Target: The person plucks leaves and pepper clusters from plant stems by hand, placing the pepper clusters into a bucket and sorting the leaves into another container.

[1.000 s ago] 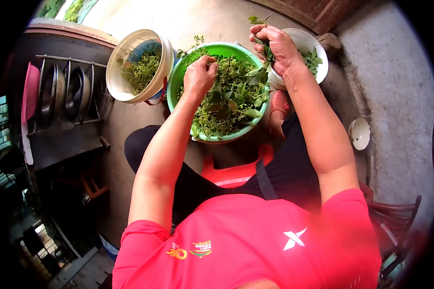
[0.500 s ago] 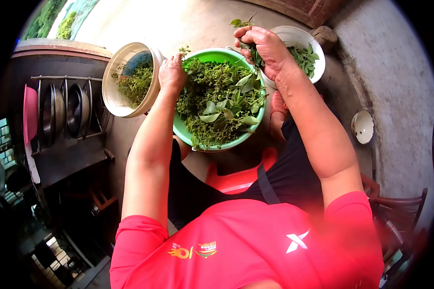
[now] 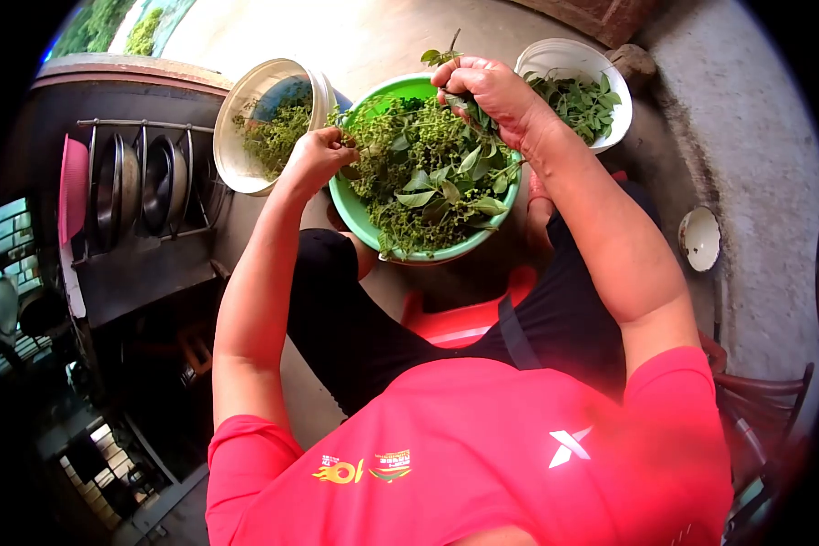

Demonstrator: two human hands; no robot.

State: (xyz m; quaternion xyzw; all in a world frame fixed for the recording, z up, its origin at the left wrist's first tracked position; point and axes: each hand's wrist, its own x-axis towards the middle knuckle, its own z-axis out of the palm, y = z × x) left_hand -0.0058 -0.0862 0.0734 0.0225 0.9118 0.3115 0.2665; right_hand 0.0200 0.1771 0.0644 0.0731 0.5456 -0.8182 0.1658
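My left hand [image 3: 317, 158] is closed in a pinch at the left rim of a green basin [image 3: 358, 218]. A thin sprig of small green berries [image 3: 338, 118] rises from its fingertips. Above the basin's upper right side, my right hand [image 3: 499, 98] is closed around leafy sprigs [image 3: 470, 109]; a bare stem and some leaves stick out past the fingers. Heaped in the basin are green berry clusters [image 3: 411, 132] with broad leaves [image 3: 432, 188] among them.
A cream bucket [image 3: 234, 164] with berry sprigs stands left of the basin. On the right is a white bucket [image 3: 621, 114] holding loose leaves. A rack with pans [image 3: 159, 187] stands left, an enamel bowl [image 3: 701, 239] right. Under me is a red stool [image 3: 446, 323].
My left hand has moved down and a little left, from the bucket's rim to the basin's side. The right hand keeps its leafy sprigs. My view has shifted slightly.
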